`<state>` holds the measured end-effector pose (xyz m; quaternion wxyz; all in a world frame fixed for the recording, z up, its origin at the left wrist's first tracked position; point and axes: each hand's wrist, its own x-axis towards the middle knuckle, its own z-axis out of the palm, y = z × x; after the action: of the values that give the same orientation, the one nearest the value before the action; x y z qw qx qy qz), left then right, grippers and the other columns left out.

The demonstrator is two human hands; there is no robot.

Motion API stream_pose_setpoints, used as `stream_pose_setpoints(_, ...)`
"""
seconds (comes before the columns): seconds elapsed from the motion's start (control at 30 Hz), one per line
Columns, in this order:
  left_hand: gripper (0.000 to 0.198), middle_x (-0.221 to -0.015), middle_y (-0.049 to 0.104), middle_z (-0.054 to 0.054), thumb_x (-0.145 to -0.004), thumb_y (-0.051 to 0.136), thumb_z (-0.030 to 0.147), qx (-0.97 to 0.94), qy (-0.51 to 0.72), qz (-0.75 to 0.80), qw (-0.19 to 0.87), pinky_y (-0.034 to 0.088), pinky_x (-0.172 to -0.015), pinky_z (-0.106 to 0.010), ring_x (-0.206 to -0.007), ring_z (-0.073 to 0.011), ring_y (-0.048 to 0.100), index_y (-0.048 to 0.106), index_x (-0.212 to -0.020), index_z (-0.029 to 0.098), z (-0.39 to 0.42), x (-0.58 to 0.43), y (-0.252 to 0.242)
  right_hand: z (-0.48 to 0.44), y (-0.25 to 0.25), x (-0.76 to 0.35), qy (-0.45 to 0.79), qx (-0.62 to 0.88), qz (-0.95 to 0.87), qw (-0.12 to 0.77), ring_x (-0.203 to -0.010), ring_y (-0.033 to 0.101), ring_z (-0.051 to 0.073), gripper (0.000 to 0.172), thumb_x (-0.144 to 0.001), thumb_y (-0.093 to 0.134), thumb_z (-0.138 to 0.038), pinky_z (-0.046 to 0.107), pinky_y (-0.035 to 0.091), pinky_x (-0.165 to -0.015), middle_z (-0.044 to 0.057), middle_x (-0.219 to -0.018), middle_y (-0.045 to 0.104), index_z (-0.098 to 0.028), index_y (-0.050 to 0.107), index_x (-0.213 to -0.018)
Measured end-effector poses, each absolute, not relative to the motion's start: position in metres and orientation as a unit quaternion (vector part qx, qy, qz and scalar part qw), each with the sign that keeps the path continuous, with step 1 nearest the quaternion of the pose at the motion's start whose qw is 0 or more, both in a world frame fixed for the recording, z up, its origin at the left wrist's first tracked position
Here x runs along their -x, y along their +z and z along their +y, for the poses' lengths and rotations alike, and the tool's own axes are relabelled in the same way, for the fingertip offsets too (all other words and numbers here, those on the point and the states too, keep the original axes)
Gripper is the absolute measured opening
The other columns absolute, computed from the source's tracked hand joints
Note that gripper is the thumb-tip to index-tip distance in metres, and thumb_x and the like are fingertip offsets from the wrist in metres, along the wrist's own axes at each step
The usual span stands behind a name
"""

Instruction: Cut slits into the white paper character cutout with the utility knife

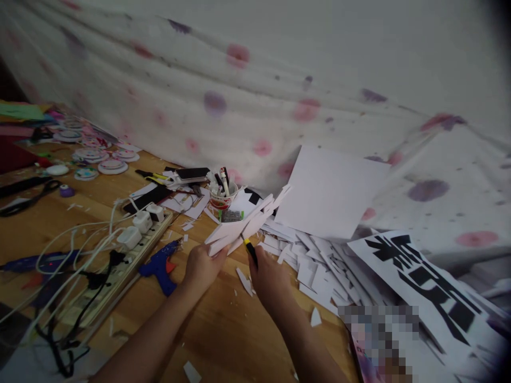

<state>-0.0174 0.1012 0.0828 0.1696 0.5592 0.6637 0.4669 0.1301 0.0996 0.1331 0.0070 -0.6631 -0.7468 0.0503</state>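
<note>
My left hand (204,267) is closed on the near end of a white foam board cutout (255,222), holding it tilted above the table. The cutout is long and irregular, with notched edges. In my right hand (268,274) is a craft knife (250,250) with a black and yellow handle. Its blade end meets the cutout's lower edge; whether it is inside the board I cannot tell. Just left of my left hand lies a blue glue gun (162,266).
A power strip (120,266) with white chargers and tangled cables lies at left. Behind stands a cup of pens (222,192). White board scraps (319,266) pile up at right, beside a sheet with black characters (419,287). A blank white board (331,191) leans against the spotted curtain (179,96).
</note>
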Motion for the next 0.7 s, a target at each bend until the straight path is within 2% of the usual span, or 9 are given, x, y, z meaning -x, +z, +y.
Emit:
stream_pose_setpoints(0.3,0.024,-0.078,0.072,-0.009,-0.073,0.057,0.036,-0.561,0.461,0.663,0.182,0.051,-0.066,-0.028,-0.075,-0.0223,0.068,0.070,-0.080,0.017,0.101,0.019,0.086,0.096,0.119,-0.135,0.074,0.659,-0.748,0.038,-0.073,0.063,0.017,0.016,-0.090,0.037,-0.029,0.024,0.029,-0.051,0.003,-0.088,0.066,-0.021,0.050,-0.096)
stream_pose_setpoints(0.43,0.021,-0.084,0.072,-0.008,-0.069,0.061,0.034,-0.534,0.503,0.647,0.211,0.051,-0.074,-0.029,-0.084,-0.0227,0.067,0.070,-0.082,0.019,0.103,0.020,0.087,0.092,0.118,-0.139,0.096,0.657,-0.747,0.037,-0.071,0.063,0.017,0.016,-0.089,0.038,-0.027,0.023,0.028,-0.051,0.003,-0.085,0.066,-0.022,0.051,-0.096)
stream_pose_setpoints(0.57,0.022,-0.088,0.072,-0.008,-0.064,0.068,0.031,-0.421,0.577,0.640,0.282,0.052,-0.077,-0.031,-0.087,-0.0231,0.066,0.069,-0.081,0.018,0.108,0.021,0.086,0.081,0.114,-0.158,0.133,0.648,-0.741,0.115,-0.070,0.062,0.018,0.018,-0.089,0.035,-0.027,0.023,0.030,-0.052,0.004,-0.079,0.066,-0.020,0.051,-0.094)
stream_pose_setpoints(0.7,0.034,-0.094,0.070,-0.009,-0.061,0.073,0.024,-0.258,0.675,0.588,0.364,0.054,-0.076,-0.033,-0.087,-0.0217,0.066,0.066,-0.092,0.015,0.112,0.019,0.093,0.071,0.102,-0.189,0.196,0.678,-0.677,0.209,-0.065,0.062,0.019,0.029,-0.087,0.033,-0.040,0.024,0.035,-0.052,0.004,-0.076,0.066,-0.020,0.050,-0.101)
